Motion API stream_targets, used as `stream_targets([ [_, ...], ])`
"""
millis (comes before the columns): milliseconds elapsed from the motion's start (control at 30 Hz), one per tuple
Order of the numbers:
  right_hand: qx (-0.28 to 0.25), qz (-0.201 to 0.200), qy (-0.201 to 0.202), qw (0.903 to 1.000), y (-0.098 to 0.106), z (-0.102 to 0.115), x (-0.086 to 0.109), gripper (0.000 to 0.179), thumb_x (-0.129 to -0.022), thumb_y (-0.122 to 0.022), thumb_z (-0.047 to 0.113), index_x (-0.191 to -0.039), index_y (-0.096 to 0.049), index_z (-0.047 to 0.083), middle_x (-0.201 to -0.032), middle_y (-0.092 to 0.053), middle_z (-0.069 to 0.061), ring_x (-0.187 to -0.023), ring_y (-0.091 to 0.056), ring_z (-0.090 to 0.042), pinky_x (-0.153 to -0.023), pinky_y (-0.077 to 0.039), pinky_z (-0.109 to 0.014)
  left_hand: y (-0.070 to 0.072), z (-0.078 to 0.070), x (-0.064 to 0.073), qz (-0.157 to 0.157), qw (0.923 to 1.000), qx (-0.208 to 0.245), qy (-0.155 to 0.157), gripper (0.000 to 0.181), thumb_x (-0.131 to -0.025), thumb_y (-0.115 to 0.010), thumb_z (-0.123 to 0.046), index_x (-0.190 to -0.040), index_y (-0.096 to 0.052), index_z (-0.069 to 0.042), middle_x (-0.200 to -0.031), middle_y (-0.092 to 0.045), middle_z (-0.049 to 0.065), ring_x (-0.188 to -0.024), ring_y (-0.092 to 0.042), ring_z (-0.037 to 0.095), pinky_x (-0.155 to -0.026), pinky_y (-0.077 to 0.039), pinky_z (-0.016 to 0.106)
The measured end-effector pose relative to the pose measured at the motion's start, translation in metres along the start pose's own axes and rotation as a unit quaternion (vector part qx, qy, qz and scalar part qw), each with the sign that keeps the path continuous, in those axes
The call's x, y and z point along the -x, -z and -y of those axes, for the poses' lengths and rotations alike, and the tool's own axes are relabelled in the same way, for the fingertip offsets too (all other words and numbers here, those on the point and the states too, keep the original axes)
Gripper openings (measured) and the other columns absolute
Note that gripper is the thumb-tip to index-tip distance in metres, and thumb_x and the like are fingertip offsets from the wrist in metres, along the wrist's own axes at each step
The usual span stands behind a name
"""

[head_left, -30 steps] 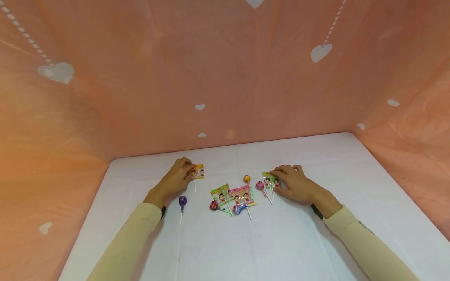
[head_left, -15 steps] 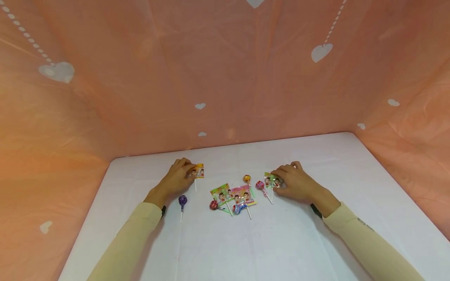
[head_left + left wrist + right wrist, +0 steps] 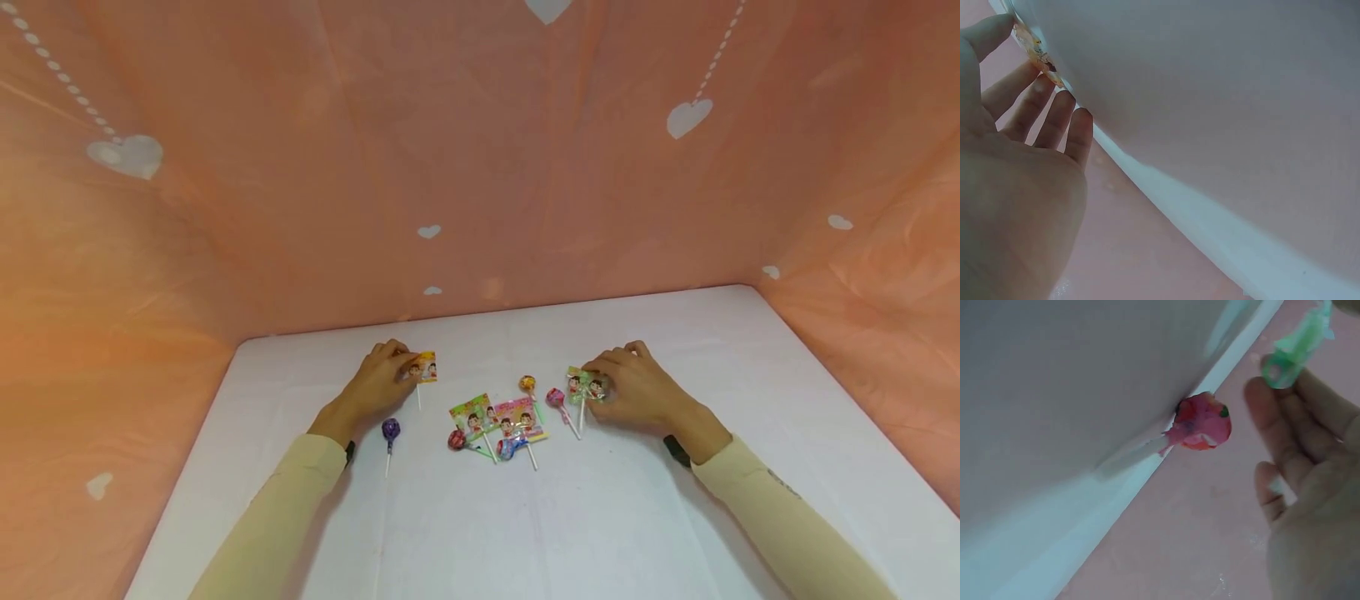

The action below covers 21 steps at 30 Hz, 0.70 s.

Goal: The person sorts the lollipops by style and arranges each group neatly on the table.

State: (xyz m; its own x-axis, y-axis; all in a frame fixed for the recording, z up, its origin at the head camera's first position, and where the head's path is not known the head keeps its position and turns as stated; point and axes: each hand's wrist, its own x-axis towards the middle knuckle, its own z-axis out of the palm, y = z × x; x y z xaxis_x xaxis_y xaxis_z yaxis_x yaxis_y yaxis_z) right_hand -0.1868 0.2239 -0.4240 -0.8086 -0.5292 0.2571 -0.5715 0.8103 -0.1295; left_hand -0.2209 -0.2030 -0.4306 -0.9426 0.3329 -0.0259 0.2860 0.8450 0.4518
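Observation:
In the head view my left hand [image 3: 372, 387] pinches a flat lollipop in an orange wrapper [image 3: 427, 367], its white stick pointing toward me. The left wrist view shows thumb and fingertips at opposite edges of that orange wrapper [image 3: 1036, 53]. On the right, my right hand [image 3: 645, 393] holds a flat lollipop in a green wrapper [image 3: 577, 387] between thumb and fingers. Just left of its stick lies a round pink lollipop [image 3: 555, 397], large in the right wrist view. Nearest my left wrist is a round purple lollipop [image 3: 391, 429].
Between the hands lie a second green flat lollipop [image 3: 467, 412], a pink flat one [image 3: 519, 408], and round red [image 3: 457, 439], blue [image 3: 507, 449] and yellow [image 3: 527, 382] ones. All are on a white table [image 3: 480, 533]. Peach curtains [image 3: 480, 150] with white hearts surround its back and sides.
The right hand has shifted the green flat lollipop slightly to the right, turning it a little. The left hand has stayed almost still at the orange one.

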Motion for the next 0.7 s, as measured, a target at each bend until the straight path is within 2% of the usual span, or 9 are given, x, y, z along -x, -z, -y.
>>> stream_targets([
  [167, -0.009, -0.030, 0.027, 0.9991, 0.002, 0.001, -0.006, 0.047, -0.075, -0.075, 0.043, -0.113, -0.074, 0.015, -0.107, -0.073, 0.000, -0.102, -0.064, -0.019, -0.096, -0.042, -0.044, 0.001, -0.001, 0.000, -0.001, 1.0000, -0.008, 0.003, 0.051, -0.097, -0.060, -0.028, -0.141, -0.054, -0.003, -0.139, -0.048, 0.011, -0.132, -0.040, 0.032, -0.115, -0.033, 0.054],
  [300, -0.027, -0.022, 0.027, 0.9990, 0.001, 0.001, -0.010, 0.047, -0.078, -0.074, 0.044, -0.116, -0.073, 0.015, -0.110, -0.072, 0.000, -0.107, -0.063, -0.020, -0.098, -0.043, -0.043, -0.001, -0.001, 0.000, 0.003, 0.9999, -0.015, 0.005, 0.051, -0.098, -0.059, -0.030, -0.142, -0.054, -0.004, -0.139, -0.048, 0.010, -0.133, -0.040, 0.031, -0.116, -0.033, 0.052],
  [400, -0.037, -0.019, 0.026, 0.9988, -0.001, 0.000, -0.012, 0.047, -0.079, -0.073, 0.044, -0.118, -0.072, 0.017, -0.112, -0.072, 0.000, -0.109, -0.063, -0.020, -0.099, -0.043, -0.042, -0.002, 0.000, 0.000, -0.003, 0.9998, -0.018, -0.004, 0.049, -0.098, -0.059, -0.029, -0.141, -0.055, -0.004, -0.138, -0.049, 0.010, -0.132, -0.041, 0.031, -0.115, -0.034, 0.053],
  [700, -0.064, -0.043, 0.047, 0.9959, -0.004, 0.000, -0.019, 0.046, -0.077, -0.074, 0.040, -0.118, -0.073, 0.019, -0.109, -0.073, 0.002, -0.105, -0.064, -0.019, -0.094, -0.046, -0.042, -0.003, 0.002, 0.000, -0.017, 0.9993, -0.027, -0.020, 0.049, -0.097, -0.060, -0.029, -0.139, -0.056, -0.003, -0.135, -0.051, 0.011, -0.129, -0.043, 0.032, -0.113, -0.035, 0.053],
])
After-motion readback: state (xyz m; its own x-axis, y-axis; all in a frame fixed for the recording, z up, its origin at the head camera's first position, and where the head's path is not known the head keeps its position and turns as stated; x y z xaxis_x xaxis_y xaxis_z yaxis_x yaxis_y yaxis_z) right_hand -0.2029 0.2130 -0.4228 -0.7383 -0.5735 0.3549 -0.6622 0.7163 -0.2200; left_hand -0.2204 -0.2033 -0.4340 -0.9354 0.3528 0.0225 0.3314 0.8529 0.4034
